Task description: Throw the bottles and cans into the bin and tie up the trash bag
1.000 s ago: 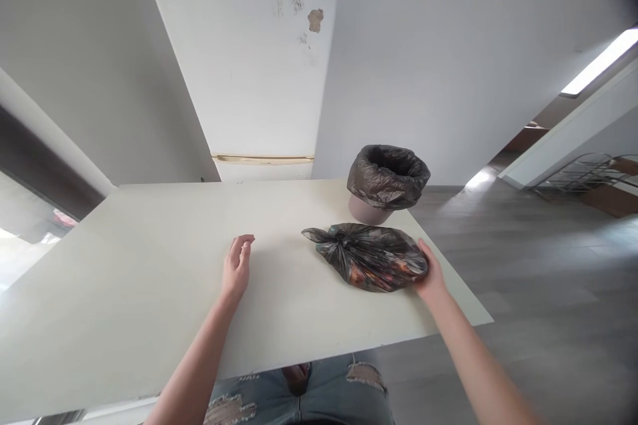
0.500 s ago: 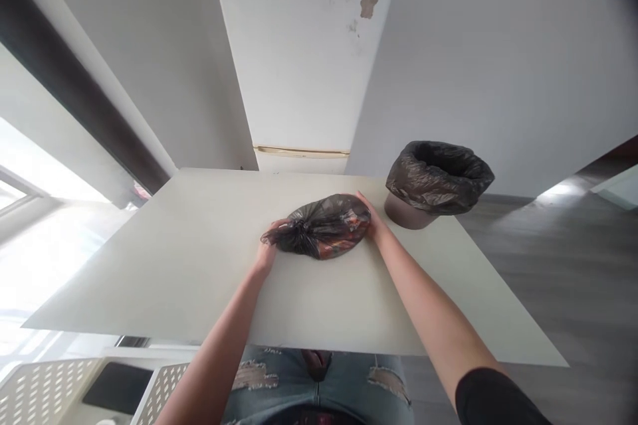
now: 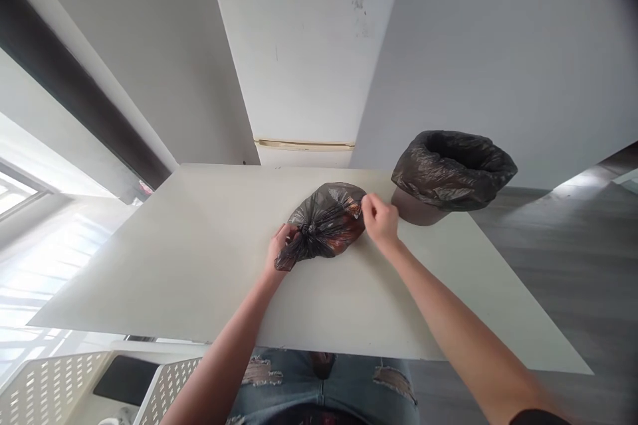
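Your right hand (image 3: 381, 218), cupped earlier, now pinches the bag (image 3: 333, 224) mid-frame.
Your left hand (image 3: 278, 244) curls its fingers round the neck; black, crinkled, see-through, with orange showing.

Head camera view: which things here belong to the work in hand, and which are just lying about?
In use:
knotted black bag, between the hands
left hand, at the tied end
right hand, at the other end
white table beneath

Apparently just about:
bin with black liner, untouched
fridge
white perforated item, lower left
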Demonstrator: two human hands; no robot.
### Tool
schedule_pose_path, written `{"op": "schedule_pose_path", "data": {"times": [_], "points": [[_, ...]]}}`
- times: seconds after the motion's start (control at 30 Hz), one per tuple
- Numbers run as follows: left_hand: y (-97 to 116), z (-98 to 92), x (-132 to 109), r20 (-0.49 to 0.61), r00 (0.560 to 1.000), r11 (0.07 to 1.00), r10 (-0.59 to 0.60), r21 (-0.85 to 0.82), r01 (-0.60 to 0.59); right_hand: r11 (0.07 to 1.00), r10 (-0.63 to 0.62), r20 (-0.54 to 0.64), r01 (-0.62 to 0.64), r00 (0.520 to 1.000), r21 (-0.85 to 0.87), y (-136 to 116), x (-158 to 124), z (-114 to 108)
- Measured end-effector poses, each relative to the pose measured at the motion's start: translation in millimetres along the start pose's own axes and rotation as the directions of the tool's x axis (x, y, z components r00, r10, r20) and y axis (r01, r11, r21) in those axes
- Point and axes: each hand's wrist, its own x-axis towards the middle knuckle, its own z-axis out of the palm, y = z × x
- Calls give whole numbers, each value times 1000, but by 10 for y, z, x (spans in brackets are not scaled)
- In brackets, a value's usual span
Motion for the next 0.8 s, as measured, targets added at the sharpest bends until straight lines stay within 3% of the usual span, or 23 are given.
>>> {"op": "schedule_pose_path", "data": {"times": [0.1,0.23,0.33,0.43,0.5,0.6,0.67,0.8], "points": [[104,80,-25,10,1000,998,30,49,-30,983,-143,216,164,966,-82,-113,-205,159],[213,71,32,151,985,993,86,68,-97,873,-368,405,461,837,-159,-97,-31,349],[177,12,200,260,947,966,190,122,-227,865,-404,394,485,826,-131,36,154,394],[83,-51,411,175,931,920,320,179,-349,874,-437,242,473,866,-112,149,164,371],[41,-83,518,118,913,891,390,201,-406,838,-510,183,533,841,-116,165,81,326],[22,-95,584,256,837,819,484,205,-537,758,-601,207,632,772,-158,98,-100,253],[13,-73,581,358,795,790,490,202,-578,748,-591,250,637,767,-188,27,-215,233],[-51,14,563,355,818,809,452,224,-544,751,-558,321,630,765,-197,-25,-340,294]]}}
